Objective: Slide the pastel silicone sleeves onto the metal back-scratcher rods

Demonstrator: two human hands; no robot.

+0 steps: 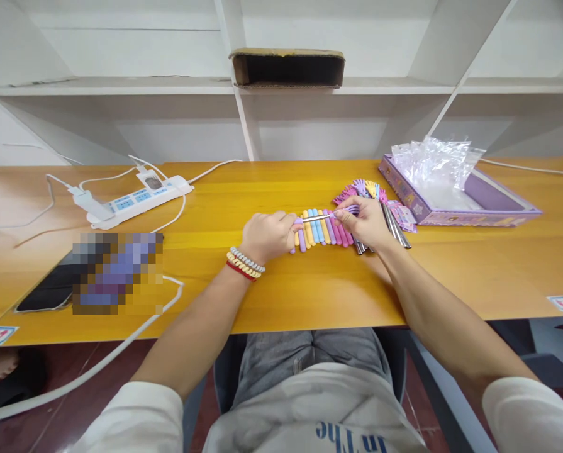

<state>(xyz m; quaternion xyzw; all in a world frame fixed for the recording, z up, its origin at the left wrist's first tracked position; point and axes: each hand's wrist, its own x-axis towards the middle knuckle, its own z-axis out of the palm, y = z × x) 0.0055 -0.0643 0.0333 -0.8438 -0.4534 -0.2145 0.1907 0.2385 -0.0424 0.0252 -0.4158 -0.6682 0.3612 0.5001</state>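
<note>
A slim, shiny metal rod [316,218] is stretching between the two hands, above the middle of the wooden tabletop [281,296]. It is looking smooth, straight and silvery, and it is tilting slightly upward to the right. The left hand [268,236] is closing in a fist around a rounded lilac handle [298,224] at one end, while the right hand [367,221] is pinching a purple piece [351,209] at the other. Fingers are partly hiding both ends, so their full shapes are not showing.

Just below the rod, smooth, rounded handles [315,234] in lilac, yellow, blue and pink are lying side by side in a row. Small hand-shaped pieces [370,187] in pink, purple, yellow and blue are piling up behind the right hand, and a bundle of shiny metal tubes [397,229] is lying beside it. Glossy printed packets [402,215] are lying between the tubes and a shallow purple box [493,218].

The box is standing near the tabletop's back edge, right of the middle, and is holding crinkled, clear plastic bags [436,160]. A white power strip [139,201] is lying toward the back left, and a dark, flat, glossy phone [50,283] is resting near the front left corner.
</note>
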